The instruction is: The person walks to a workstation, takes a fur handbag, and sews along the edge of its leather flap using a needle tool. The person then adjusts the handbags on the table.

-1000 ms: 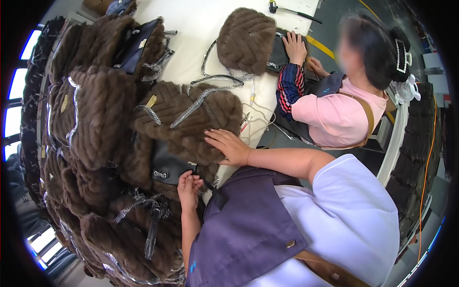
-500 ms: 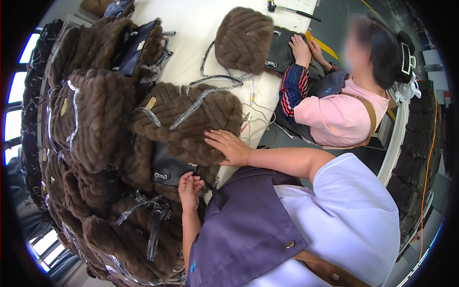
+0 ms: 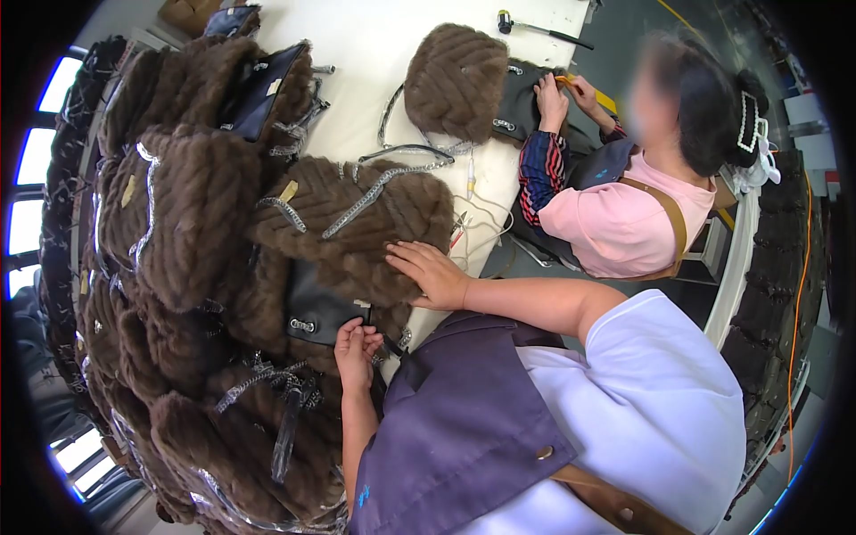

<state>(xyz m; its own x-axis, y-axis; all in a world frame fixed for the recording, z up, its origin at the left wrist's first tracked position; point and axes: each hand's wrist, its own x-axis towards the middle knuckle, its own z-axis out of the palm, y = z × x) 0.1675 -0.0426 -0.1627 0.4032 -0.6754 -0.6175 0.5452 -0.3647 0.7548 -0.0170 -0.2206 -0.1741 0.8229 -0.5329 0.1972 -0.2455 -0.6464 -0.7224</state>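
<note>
My right hand (image 3: 432, 275) lies open on the brown fur flap (image 3: 374, 209) of a bag, fingers spread. Two chain straps, wrapped in clear plastic, cross this fur. Below the flap shows the bag's black leather body (image 3: 312, 290), with a metal chain fitting (image 3: 303, 325) on it. My left hand (image 3: 357, 346) is closed at the leather's near edge, thumb against fingers. What it pinches is hidden by the fingers. A short dark strip (image 3: 392, 346) shows beside this hand, close to my purple apron (image 3: 464, 410).
More brown fur bags (image 3: 183, 214) with wrapped chains are piled along the left. Across the white table (image 3: 357, 53), a co-worker's hands (image 3: 553, 102) work at another fur bag (image 3: 456, 82). A hammer (image 3: 544, 28) lies at the far edge; a white cord (image 3: 486, 209) trails nearby.
My hands stay almost where they were on the bag. The co-worker's hands have shifted at their bag's edge, one now lifted beside a yellow item. The view has moved slightly.
</note>
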